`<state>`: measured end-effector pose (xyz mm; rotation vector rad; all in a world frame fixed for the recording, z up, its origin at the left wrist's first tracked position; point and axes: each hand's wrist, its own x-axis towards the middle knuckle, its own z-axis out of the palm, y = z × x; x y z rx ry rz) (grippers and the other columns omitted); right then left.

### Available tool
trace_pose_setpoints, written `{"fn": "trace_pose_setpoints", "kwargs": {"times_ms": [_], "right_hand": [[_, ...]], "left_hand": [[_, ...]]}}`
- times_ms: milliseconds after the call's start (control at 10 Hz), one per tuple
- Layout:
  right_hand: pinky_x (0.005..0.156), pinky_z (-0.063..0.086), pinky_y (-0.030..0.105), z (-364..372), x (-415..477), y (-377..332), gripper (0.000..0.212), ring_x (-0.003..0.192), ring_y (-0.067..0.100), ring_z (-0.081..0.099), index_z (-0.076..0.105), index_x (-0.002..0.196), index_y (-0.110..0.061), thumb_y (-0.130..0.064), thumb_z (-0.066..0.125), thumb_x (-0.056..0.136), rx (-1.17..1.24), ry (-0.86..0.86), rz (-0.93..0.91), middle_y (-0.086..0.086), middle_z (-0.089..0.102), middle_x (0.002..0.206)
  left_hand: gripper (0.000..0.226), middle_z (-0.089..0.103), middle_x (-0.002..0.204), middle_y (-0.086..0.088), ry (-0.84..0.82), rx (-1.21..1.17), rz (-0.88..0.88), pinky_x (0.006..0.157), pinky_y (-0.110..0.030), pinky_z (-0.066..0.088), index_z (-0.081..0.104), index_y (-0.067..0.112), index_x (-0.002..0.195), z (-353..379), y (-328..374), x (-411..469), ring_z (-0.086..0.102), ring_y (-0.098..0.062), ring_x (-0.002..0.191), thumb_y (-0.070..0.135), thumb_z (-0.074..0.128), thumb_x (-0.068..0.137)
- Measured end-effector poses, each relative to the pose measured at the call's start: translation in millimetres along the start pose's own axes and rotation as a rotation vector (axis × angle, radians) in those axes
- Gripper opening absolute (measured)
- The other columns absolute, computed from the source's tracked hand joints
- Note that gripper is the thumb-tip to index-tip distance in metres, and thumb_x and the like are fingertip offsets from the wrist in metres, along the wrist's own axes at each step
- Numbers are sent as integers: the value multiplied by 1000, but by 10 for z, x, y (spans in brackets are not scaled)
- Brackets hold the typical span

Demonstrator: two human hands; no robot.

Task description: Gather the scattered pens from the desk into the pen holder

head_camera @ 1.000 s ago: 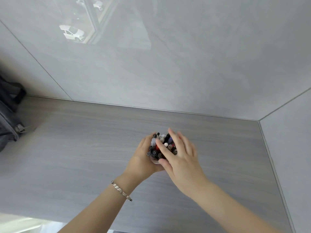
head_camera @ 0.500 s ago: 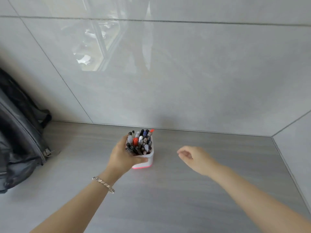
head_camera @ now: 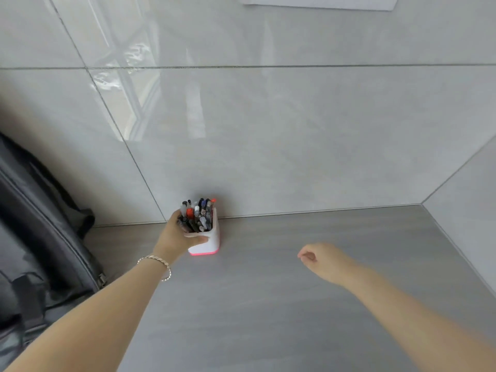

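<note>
- desk: matte grey wood-grain top; wall behind is glossy grey tile w/ thin grout lines.
- pen holder: squarish white plastic cup, rounded corners, pink base band; upright at back of desk, just beside wall.
- pens: tight bundle, black/grey/white/red/blue ends above rim.
- left hand: fingers + thumb wrapped round holder; metal-link bracelet on wrist.
- right hand: well apart to the right, fingers loosely curled, holding nothing.
- backpack: black fabric, far left.

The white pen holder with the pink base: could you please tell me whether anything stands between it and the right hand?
Nothing visible does: only grey wood-grain desk surface lies between the right hand and the white pen holder, which the left hand grips from its other side.
</note>
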<state>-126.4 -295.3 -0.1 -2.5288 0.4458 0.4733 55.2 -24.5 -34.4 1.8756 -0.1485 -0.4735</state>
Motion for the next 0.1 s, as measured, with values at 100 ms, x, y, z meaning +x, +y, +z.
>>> {"fn": "trace_pose_setpoints", "kwargs": {"times_ms": [100], "right_hand": [[93,47,36,22,-71,13,22,105,23,59,63,104,-16,-20,45,91,-41,24,33,5,67,114]], "left_hand": [[70,52,124,-13,147,205,-128,90,-37,43,31,4,126,127,-96,-171,54,-29,111,14,75,73]]}}
